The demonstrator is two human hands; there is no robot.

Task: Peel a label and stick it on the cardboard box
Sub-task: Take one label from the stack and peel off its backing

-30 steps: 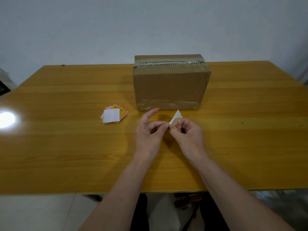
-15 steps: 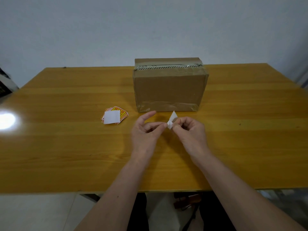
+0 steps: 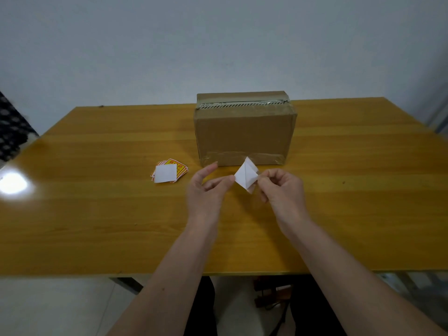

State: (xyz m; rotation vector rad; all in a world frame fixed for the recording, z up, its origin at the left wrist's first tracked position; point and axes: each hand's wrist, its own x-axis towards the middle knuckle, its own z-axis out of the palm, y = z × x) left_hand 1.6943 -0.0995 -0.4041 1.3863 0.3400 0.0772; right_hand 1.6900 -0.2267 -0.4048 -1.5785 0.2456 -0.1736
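Both hands (image 3: 208, 187) (image 3: 281, 190) pinch the label (image 3: 244, 177), now apparently peeled wider apart.

My white label (image 3: 245, 176), brown box (image 3: 244, 132) with black-and-white striped tape (image 3: 242, 104), red-and-yellow stack (image 3: 169, 173), honey-yellow table (image 3: 97, 214).

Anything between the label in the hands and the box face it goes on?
Nothing visible. The label is held between both hands just in front of the cardboard box, whose near face is bare. The sticker stack lies off to the left on the table, out of the path.
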